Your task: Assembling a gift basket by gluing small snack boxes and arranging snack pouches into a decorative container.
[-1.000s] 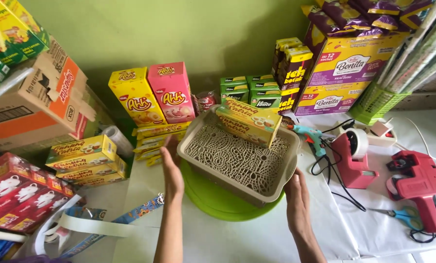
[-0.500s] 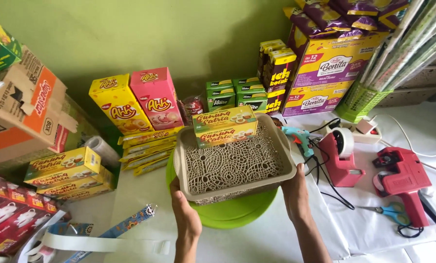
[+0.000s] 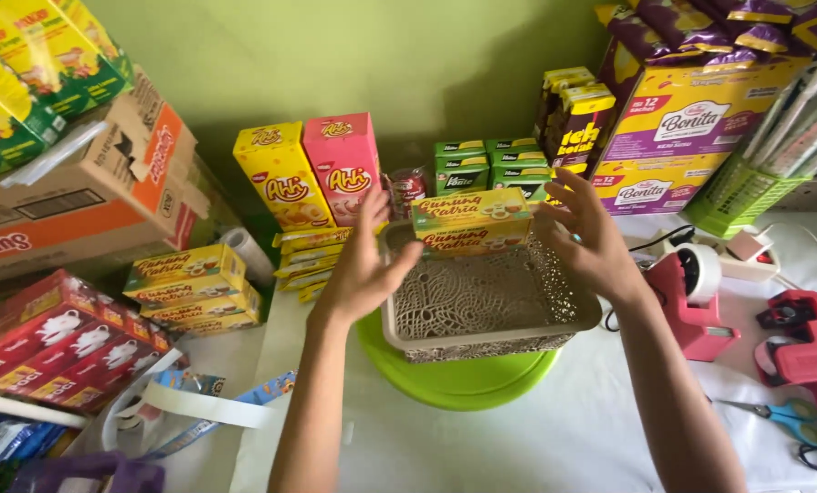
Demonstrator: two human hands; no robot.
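The person's left hand (image 3: 364, 265) and right hand (image 3: 584, 239) are both raised over a beige basket (image 3: 481, 306) with a lace-like pierced wall. Each hand is spread wide, fingers apart, gripping nothing. Between them a yellow box (image 3: 472, 220) stands on its long edge at the far side of the basket, at 12 o'clock from the basket's middle. The left fingertips are just beside the box's left end and the right fingertips just beside its right end; I cannot tell whether either truly touches it.

The basket sits on a green lid (image 3: 458, 379), which rests on the white tabletop (image 3: 536, 447). At 10 o'clock from the basket stand a tall yellow carton (image 3: 279, 178) and a pink carton (image 3: 342, 167), side by side and touching. Flat yellow packs (image 3: 187, 274) are stacked at 9 o'clock, with red boxes (image 3: 52, 342) farther left. Small green boxes (image 3: 481, 166) line the wall at 12 o'clock.

At 3 o'clock a pink tape dispenser (image 3: 696, 306) stands near the right wrist, and a red label gun (image 3: 806, 351) lies farther right. Scissors (image 3: 783, 415) with blue handles lie at 4 o'clock. A green rack (image 3: 737, 196) stands at 2 o'clock, beside purple cartons (image 3: 673, 146).
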